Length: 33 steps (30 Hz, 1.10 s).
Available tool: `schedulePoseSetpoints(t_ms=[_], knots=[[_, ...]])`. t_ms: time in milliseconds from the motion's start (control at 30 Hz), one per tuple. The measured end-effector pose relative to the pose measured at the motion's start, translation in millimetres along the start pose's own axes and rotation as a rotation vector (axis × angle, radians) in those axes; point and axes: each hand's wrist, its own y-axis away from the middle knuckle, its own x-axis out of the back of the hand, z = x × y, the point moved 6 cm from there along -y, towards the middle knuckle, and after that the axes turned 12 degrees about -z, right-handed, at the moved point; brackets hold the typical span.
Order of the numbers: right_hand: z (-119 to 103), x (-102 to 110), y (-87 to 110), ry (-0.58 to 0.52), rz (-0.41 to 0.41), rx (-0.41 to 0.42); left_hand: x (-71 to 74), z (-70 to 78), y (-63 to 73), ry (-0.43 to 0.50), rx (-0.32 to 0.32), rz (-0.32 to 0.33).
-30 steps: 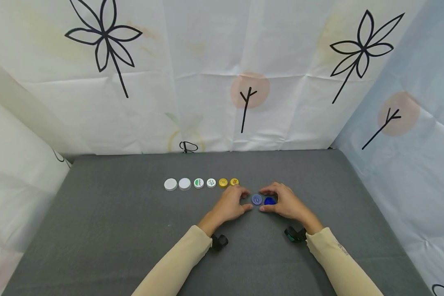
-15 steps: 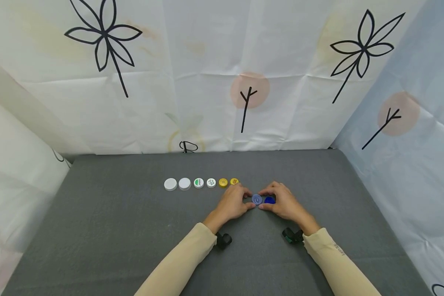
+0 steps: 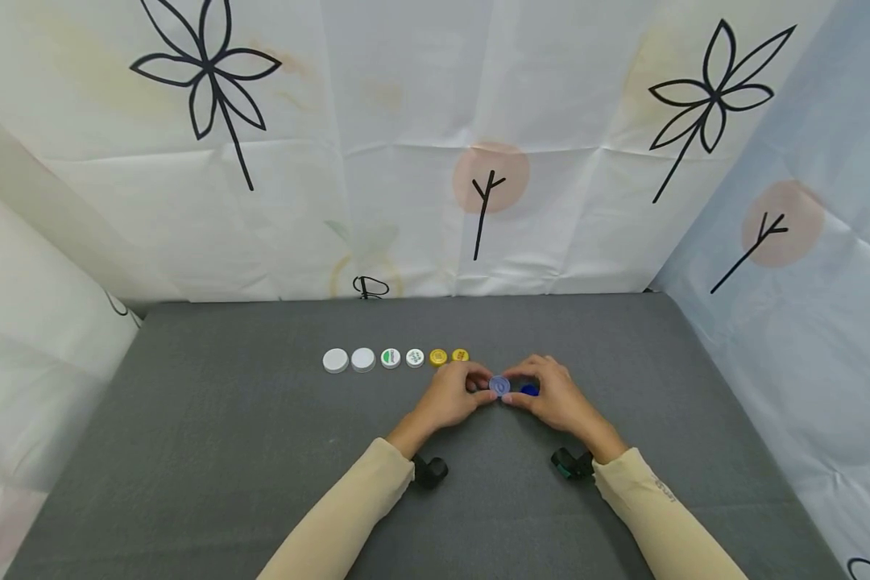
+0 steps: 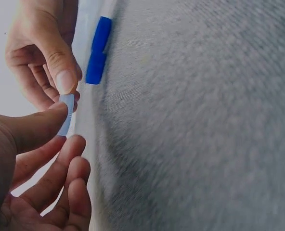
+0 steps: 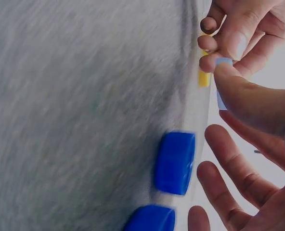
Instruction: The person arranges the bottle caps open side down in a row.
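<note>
Light-blue cap [image 3: 499,387] is being pinched between both hands, and from the wrist views I am judging it to be hanging just clear of the table [image 3: 225,451]. Working left to right, I am seeing six caps lying in a row: a white cap [image 3: 336,360], a second white cap [image 3: 363,359], a green-and-white cap [image 3: 391,358], a printed white cap [image 3: 416,358], a yellow cap [image 3: 438,357] and a second yellow cap [image 3: 460,355]. Next, the left hand [image 3: 453,395] is clamping the left part of the rim with thumb and index finger, its other fingers bending free. Its knuckles are overlapping the second yellow cap from overhead; whether they are touching it, I am not able to tell. On the opposite side, the right hand [image 3: 557,396] is clamping the rim likewise, its remaining fingers hanging apart. Below it, a dark-blue cap [image 3: 529,390] is resting on the table, a second dark-blue cap [image 5: 152,219] lying close by and showing only in the wrist views. For good handling, I am advising light, equal pressure from both pinches, since uneven squeezing could be flipping so thin a rim. I am also advising releasing one hand only while the other is bearing the cap, and guarding the dark-blue pair against the loose right fingers.
</note>
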Motion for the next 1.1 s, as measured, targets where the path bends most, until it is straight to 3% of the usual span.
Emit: schedulePoseSetpoints(t_ms=[233, 433, 600, 833, 1100], knots=[[-16.7, 3.1, -2.9, -0.005, 0.061, 0.082, 16.3, 2.3, 10.1, 0.181, -0.051, 0.036], [-32.2, 4.3, -6.4, -0.012, 0.119, 0.135, 30.3, 1.2, 19.1, 0.281, -0.074, 0.044], [-44.6, 0.7, -13.2, -0.059, 0.140, 0.173, 42.8, -1.1, 29.4, 0.311, -0.078, 0.046], [-60.7, -7.9, -26.5, -0.120, 0.124, 0.199, 58.7, -10.3, 44.6, 0.332, -0.022, 0.065], [-72.5, -12.0, -38.5, -0.171, 0.112, 0.210, 72.9, -14.0, 56.8, 0.354, -0.030, 0.095]])
